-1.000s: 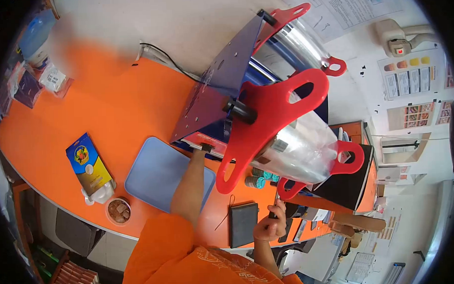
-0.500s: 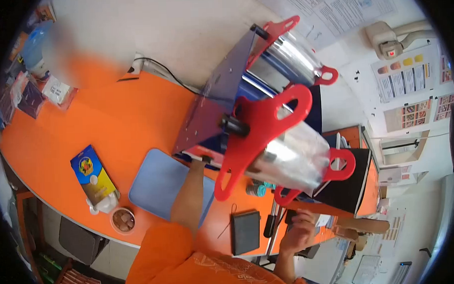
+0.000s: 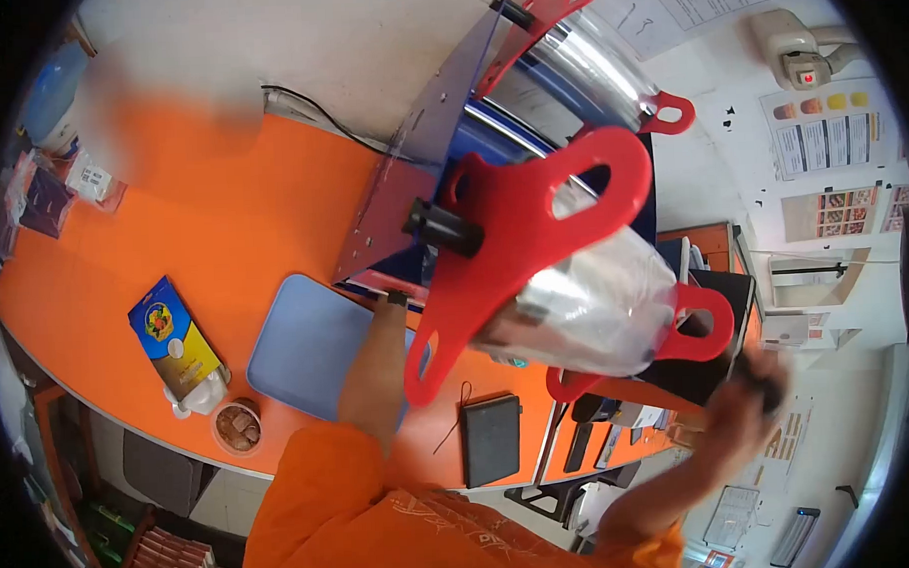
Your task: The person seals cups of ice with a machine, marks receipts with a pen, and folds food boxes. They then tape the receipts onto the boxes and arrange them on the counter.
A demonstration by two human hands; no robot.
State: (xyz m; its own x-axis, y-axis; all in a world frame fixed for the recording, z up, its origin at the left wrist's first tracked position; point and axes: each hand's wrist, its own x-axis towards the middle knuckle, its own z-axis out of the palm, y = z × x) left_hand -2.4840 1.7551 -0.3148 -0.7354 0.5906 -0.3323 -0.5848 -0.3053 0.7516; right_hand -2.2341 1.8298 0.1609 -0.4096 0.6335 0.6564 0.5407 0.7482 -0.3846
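A blue metal machine point(image 3: 397, 201) stands on the orange table, carrying rolls with red end plates point(image 3: 542, 221) and shiny clear cylinders point(image 3: 585, 304). My left forearm point(image 3: 372, 372) reaches up to the machine's lower edge, beside a blue tray point(image 3: 301, 344); my left hand and its fingers are hidden behind the machine and red plate. Off to the right, my right hand point(image 3: 744, 409) is raised, blurred by motion, its fingers closed around a dark object point(image 3: 766, 385) whose kind I cannot make out.
On the orange table point(image 3: 222, 232) lie a blue and yellow packet point(image 3: 173, 332), a cup of brown contents point(image 3: 238, 428) and a black notebook point(image 3: 491, 441). Plastic bags point(image 3: 91, 182) sit at the far left. A cable point(image 3: 318, 113) runs along the wall to the machine.
My right hand has moved up and to the right, away from the table's edge, and now has a dark object in it. The view has shifted slightly; my left arm stays at the machine.
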